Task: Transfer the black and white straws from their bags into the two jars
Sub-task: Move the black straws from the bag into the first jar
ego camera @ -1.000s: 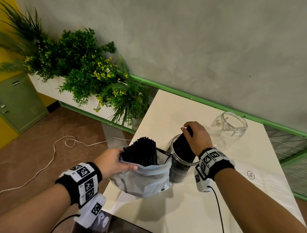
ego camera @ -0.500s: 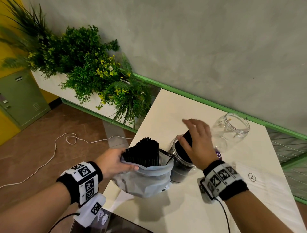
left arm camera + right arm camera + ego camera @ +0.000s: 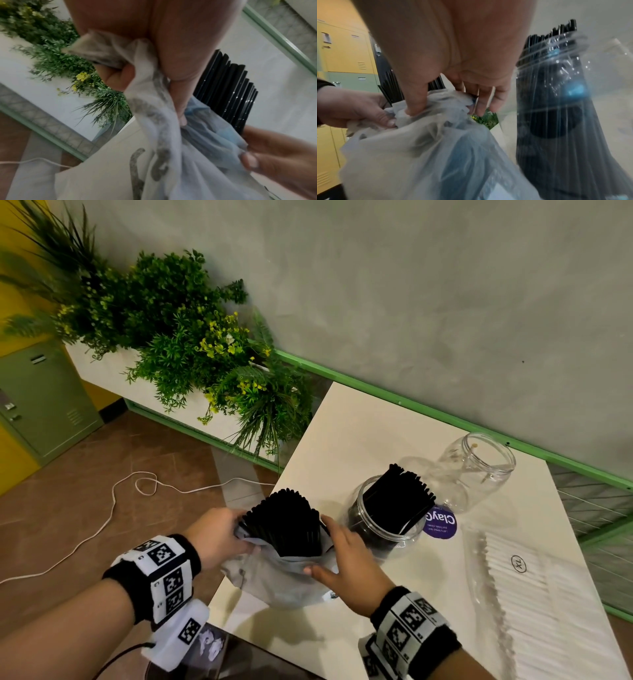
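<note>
At the upper left of the head view, a planter of green plants stands against the grey wall, and a white cable lies on the brown floor below it.

The left hand sits at the lower centre-left of the head view. Its fingers are curled round the bunched rim of the thin grey bag, gripping it on the left side. The bag stands at the near left edge of the worktop.

A dense bundle of black straws stands upright in the bag, their ends clear of the rim, between the two hands.

The right hand is just to the right of the bundle. In the right wrist view its thumb presses into the gathered bag plastic and its fingers curl down over the rim on the far side, so this hand holds the bag's right edge.

Just right of the bag, a clear jar stands upright on the worktop. It holds a second batch of black straws, which lean toward the upper right and project above its mouth.

A round purple label lies on the worktop, touching the jar's right side in the picture.

Farther toward the upper right, a second clear jar stands with no straws in it.

At the lower right, a clear bag of white straws lies flat on the worktop, apart from both hands.
</note>
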